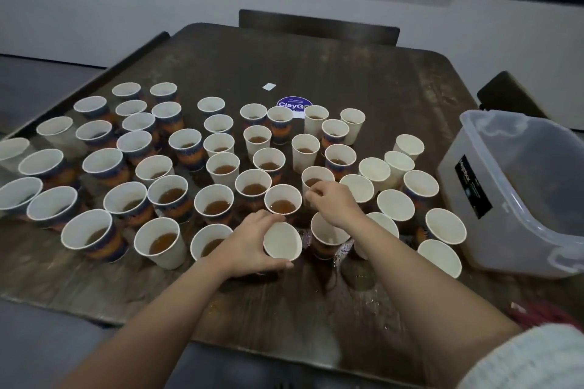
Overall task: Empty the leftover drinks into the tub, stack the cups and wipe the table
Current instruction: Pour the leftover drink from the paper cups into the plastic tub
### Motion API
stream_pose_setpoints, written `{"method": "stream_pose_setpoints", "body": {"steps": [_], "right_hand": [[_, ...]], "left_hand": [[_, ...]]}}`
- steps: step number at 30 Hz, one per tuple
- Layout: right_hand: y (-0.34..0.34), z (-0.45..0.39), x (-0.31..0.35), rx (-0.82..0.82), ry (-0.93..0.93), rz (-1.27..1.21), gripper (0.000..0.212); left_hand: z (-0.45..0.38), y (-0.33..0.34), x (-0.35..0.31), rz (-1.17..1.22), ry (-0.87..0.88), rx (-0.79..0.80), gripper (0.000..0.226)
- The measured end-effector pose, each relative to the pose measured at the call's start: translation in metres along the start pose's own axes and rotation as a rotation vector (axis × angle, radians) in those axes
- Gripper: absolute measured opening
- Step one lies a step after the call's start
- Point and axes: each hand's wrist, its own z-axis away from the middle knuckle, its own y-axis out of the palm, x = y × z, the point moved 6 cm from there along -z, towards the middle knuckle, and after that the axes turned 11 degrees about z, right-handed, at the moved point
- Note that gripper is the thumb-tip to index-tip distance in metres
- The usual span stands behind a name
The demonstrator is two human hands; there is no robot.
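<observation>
Left hand [252,240] grips an empty cup [282,241] — right hand [331,202] just beyond.

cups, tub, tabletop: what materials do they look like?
Cups: likely paper, with matte off-white insides, thin rolled rims and printed outer walls. Tub: translucent plastic, glossy, with a moulded rim; brown liquid shows through its wall. Table: dark wood or wood-look laminate, hard to tell which; it shows a streaky worn grain and wet patches near the front.

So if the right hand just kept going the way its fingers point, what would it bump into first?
Most likely the cup with brown drink just past its fingertips. The right hand reaches away and slightly left, already at that cup's rim. Whether it touches yet is unclear.
</observation>
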Motion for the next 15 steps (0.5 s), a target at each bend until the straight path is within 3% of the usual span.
{"method": "stream_pose_setpoints", "body": {"steps": [5,10,15], "right_hand": [[0.020,-0.012,0.012,0.078,0.021,0.265,0.032],[0.025,-0.016,0.020,0.058,0.119,0.379,0.024],[0.024,-0.018,0.023,0.049,0.167,0.401,0.022]], "left_hand": [[0.000,0.002,0.000,-0.068,-0.036,0.087,0.092],[0.001,-0.008,0.001,-0.310,0.017,0.038,0.099],[0.002,-0.020,0.003,-0.179,0.007,-0.061,0.109]]}}
